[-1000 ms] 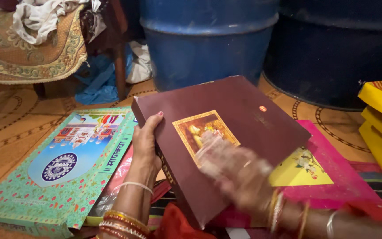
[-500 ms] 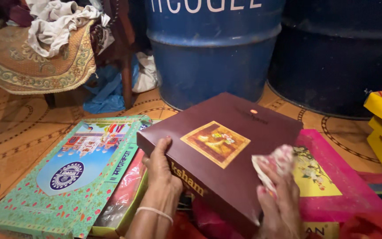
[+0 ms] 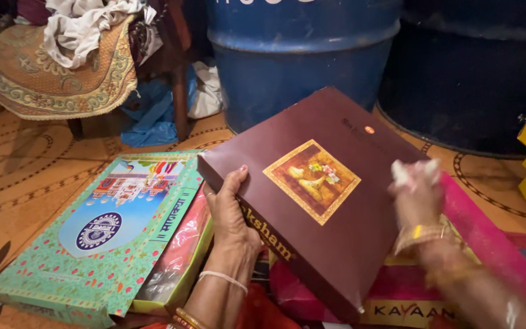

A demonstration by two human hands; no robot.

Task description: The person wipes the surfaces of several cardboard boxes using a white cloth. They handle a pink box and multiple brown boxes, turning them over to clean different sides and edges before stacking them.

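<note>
A blue drum (image 3: 302, 61) stands behind a green patterned box (image 3: 92, 237).

So the maroon box (image 3: 324, 201) I've got here is flat, wide and closed, plain dark maroon lid with a gold-framed picture panel (image 3: 312, 181) in the middle and a tiny orange dot near the 1 o'clock corner. Gold lettering runs along the side edge facing me. It's tilted, far end up toward 12 o'clock, near corner dipping to 6. My left grip (image 3: 231, 210) clamps its 9 o'clock edge, thumb on top. My right grip (image 3: 418, 192) presses a small pale cloth (image 3: 414, 172) at the 3 o'clock edge, blurry.
</note>
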